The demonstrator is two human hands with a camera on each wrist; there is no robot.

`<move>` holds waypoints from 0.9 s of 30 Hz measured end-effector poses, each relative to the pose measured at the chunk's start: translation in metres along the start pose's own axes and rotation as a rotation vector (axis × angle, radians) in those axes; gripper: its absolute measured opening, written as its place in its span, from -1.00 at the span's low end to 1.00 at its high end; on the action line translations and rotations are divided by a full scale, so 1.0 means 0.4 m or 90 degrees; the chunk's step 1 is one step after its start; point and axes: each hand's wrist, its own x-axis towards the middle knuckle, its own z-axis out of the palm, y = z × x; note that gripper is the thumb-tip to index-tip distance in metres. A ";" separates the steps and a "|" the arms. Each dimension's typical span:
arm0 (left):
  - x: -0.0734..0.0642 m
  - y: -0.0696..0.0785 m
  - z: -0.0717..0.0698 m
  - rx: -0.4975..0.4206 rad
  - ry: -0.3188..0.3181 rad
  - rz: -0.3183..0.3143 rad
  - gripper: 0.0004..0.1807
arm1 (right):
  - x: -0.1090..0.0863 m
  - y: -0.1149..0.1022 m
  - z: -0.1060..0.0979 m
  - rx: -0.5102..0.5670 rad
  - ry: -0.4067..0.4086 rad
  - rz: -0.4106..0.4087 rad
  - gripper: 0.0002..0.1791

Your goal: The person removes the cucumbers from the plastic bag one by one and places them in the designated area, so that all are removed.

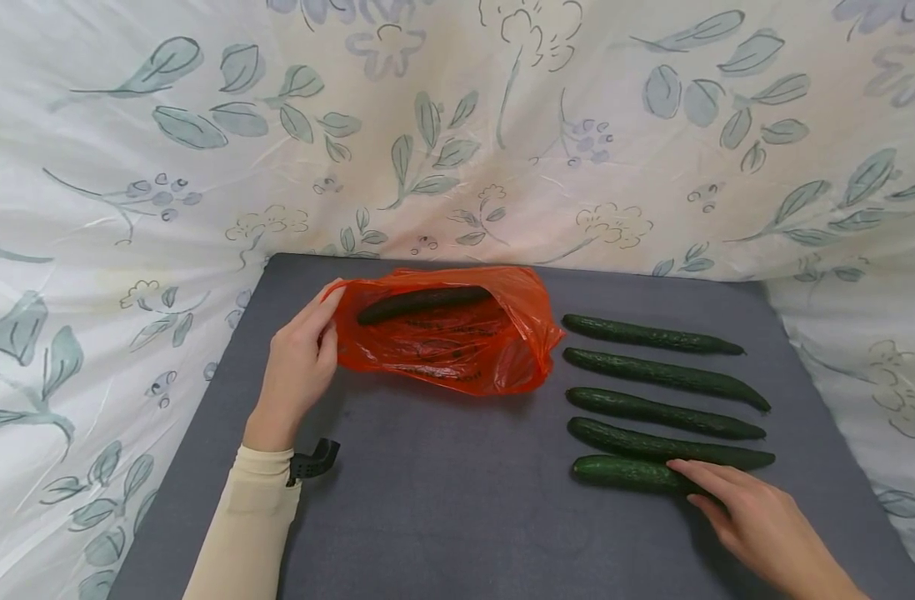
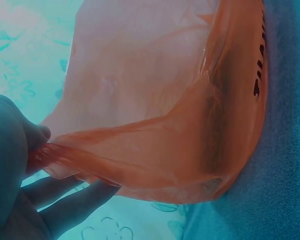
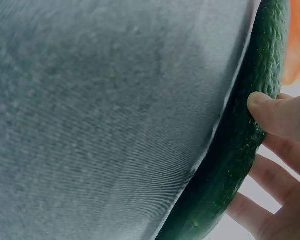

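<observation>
An orange-red plastic bag (image 1: 536,308) lies on its side at the back of the table, its mouth held wide. My left hand (image 1: 300,358) pinches the bag's left rim between thumb and fingers, and the left wrist view shows the gathered plastic (image 2: 60,157) there. Inside the bag rests one dark green cucumber (image 1: 423,303). On the right, my right hand (image 1: 761,512) grips the nearest cucumber (image 1: 626,473) of the row, over its right end. In the right wrist view, the thumb (image 3: 265,107) presses one side of that cucumber, with fingers on the other side.
Several more cucumbers (image 1: 652,335) lie side by side behind the gripped one, to the right of the bag. The table (image 1: 442,492) has a dark grey cover. White floral-patterned sheeting (image 1: 457,125) borders its back and sides.
</observation>
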 end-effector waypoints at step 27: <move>0.000 0.001 0.007 0.002 0.001 0.000 -0.41 | 0.005 0.003 0.011 -0.019 -0.027 0.043 -0.24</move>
